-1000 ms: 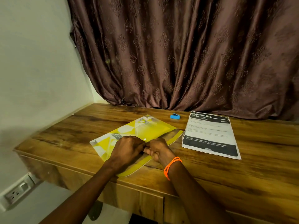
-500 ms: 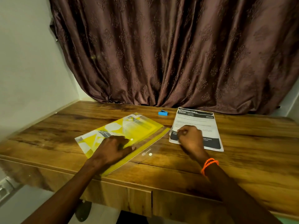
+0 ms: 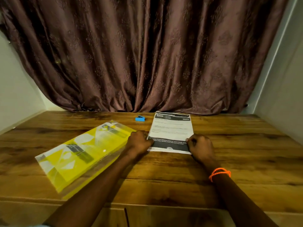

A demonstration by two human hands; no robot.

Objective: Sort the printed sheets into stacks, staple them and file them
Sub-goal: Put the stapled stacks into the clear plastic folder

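- Left hand (image 3: pixel 139 141) and right hand (image 3: pixel 200 145) pinch the printed sheets (image 3: pixel 171 130) by both near corners, likely to lift them squarely.
- Yellow folder (image 3: pixel 82 154) waits at nine o'clock; blue stapler (image 3: pixel 139 118) at eleven.

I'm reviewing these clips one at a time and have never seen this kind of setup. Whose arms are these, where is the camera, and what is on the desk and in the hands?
There is no machine here: a person works with bare hands, and the single wide-angle camera sits on their head, looking forward and down. That is why both arms reach in from the bottom edge.

The surface is a wooden desk set against a brown curtain. On it lie a stack of printed sheets, a yellow plastic folder to its left, and a small blue stapler near the curtain.

The left hand grips the stack's near left corner and the right hand, whose wrist wears an orange band, grips its near right corner. The stack lies flat on the desk.
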